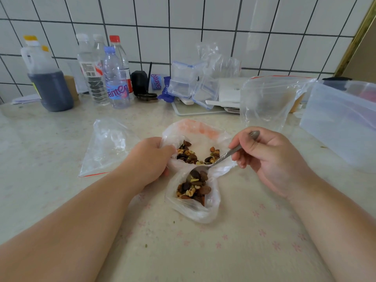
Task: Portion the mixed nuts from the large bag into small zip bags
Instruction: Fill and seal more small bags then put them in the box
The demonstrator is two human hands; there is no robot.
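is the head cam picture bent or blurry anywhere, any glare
Head view: wide-angle bend curves the tile lines and stretches the forearms; soft even light, faint shadows, no harsh glare; spoon and nuts fairly sharp; the clear zip bag at left looks hazy.

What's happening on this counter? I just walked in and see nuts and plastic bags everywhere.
A person is spooning mixed nuts from the large bag into a small zip bag. The left hand grips the bags' edges, keeping them open. The right hand holds a metal spoon, its bowl at the small bag's mouth. The small bag already holds some nuts; more remain in the large bag. Another empty zip bag lies to the left.
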